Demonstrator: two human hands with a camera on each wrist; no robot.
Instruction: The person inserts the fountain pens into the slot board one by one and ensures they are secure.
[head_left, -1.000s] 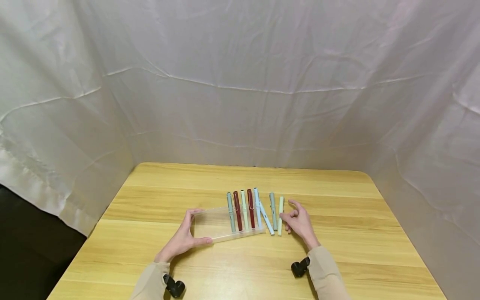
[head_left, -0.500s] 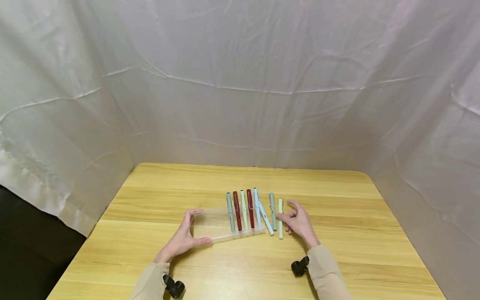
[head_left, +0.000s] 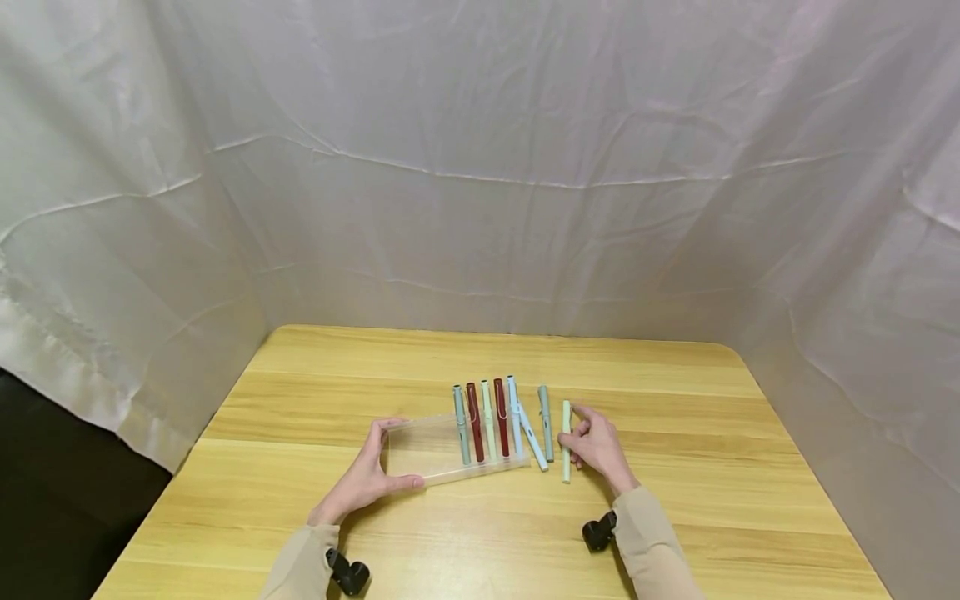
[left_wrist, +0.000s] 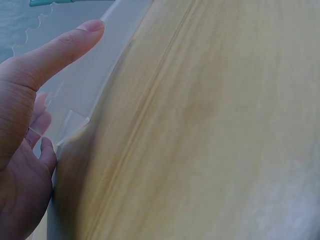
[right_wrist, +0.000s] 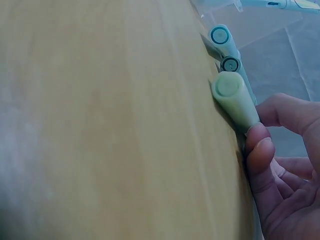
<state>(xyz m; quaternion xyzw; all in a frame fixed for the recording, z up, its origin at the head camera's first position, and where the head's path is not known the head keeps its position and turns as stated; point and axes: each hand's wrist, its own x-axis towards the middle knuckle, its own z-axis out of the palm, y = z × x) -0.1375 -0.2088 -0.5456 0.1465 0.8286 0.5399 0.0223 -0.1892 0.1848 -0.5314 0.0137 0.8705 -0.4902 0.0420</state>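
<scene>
Your right hand (head_left: 600,446) has the light green pen (head_left: 566,442), clamped between thumb and index finger; the right wrist view shows the thumb on one side of the barrel and the index finger on the other, with the pen's round end facing the camera. That pen is off the right end of the clear tray (head_left: 408,450), out past the other pens, lying roughly front to back over the wooden table (head_left: 480,542); can't tell if it fully touches the wood. Your left hand (head_left: 366,475) is clamped on the tray's left end, thumb along the near long wall, fingers round toward the far corner; the left wrist view gives you the thumb on that wall and a wavy notched edge inside. Five pens sit side by side in the tray's right part, caps reaching past its far edge; left to right you get a grey-green pen (head_left: 462,425), a dark red pen (head_left: 476,422), a pale green pen (head_left: 489,421), a second dark red pen (head_left: 502,417) and a light blue pen (head_left: 514,417). Just beside the tray's right end is a slanted blue pen (head_left: 534,437), top leaning toward the tray; whether it touches, can't tell. Next comes a loose grey-green pen (head_left: 546,423), between that one and the pen you're pinching. You've got beige sleeves (head_left: 660,550), a black camera (head_left: 350,575) on each wrist, and pale curtains (head_left: 480,208) round the table.
</scene>
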